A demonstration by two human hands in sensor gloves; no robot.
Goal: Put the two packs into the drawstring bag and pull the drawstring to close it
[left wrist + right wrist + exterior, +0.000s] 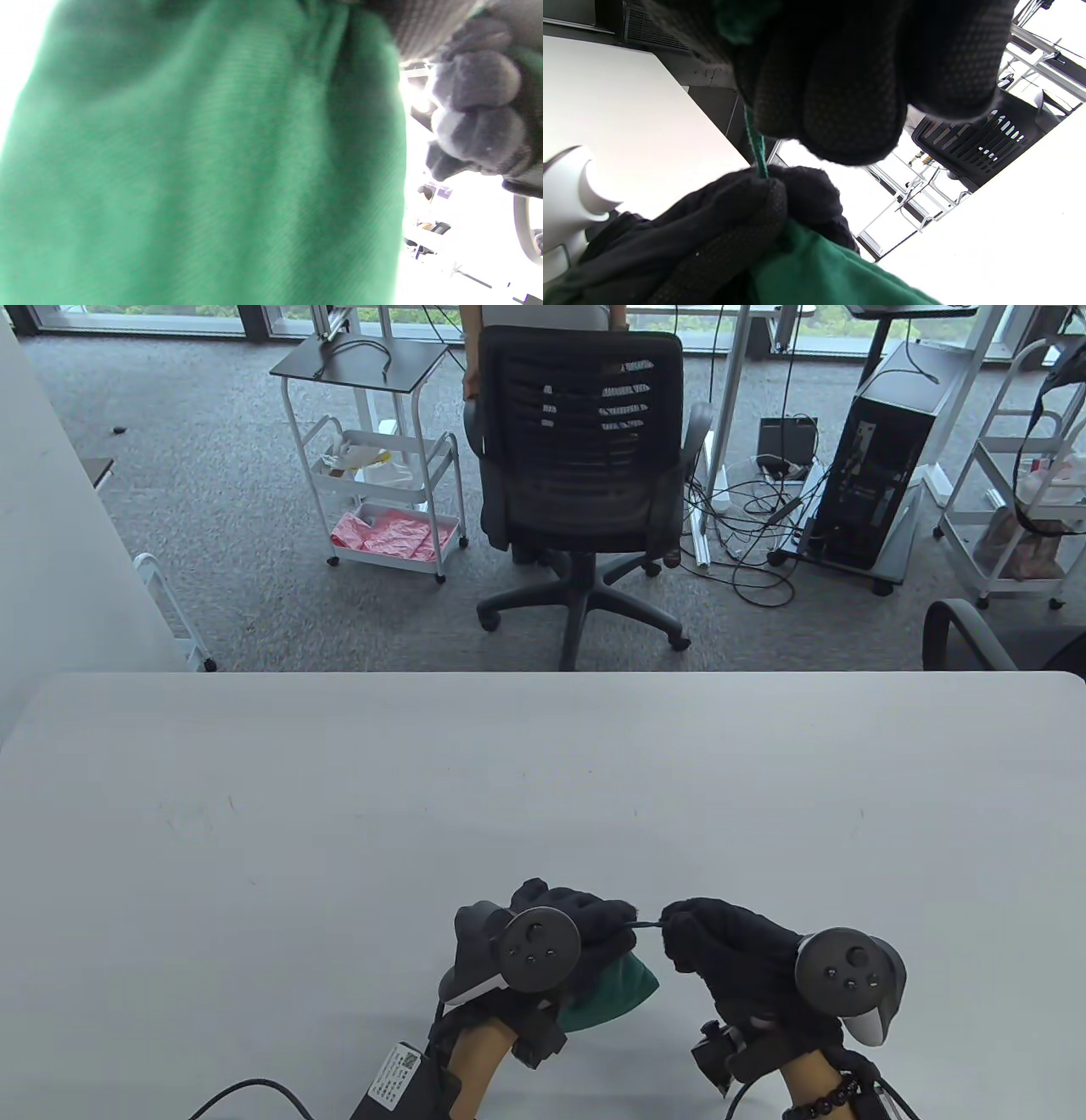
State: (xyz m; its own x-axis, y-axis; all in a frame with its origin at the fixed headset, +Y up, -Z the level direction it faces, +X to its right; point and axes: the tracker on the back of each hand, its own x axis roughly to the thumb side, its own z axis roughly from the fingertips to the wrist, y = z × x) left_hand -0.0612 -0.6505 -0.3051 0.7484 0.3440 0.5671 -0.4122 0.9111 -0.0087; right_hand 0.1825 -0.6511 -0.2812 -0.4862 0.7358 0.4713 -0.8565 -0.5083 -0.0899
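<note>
Bare table [339, 814] beyond and beside hands, green bag [624, 988] between them

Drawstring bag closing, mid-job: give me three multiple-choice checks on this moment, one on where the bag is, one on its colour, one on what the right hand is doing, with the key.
1. Where is the drawstring bag?
A. on the office chair
B. under the left hand, at the near edge of the table
C. at the table's far right corner

2. What colour is the bag?
A. green
B. red
C. white

3. What is the right hand doing?
A. lying flat on the table
B. holding a pack
C. pinching the drawstring

Key: 1 B, since the table view shows green cloth showing from beneath the left hand near the bottom edge. 2 A, as the left wrist view is filled with green fabric. 3 C, because the cord runs taut between the two hands' fingertips in the table view and the right wrist view.
</note>
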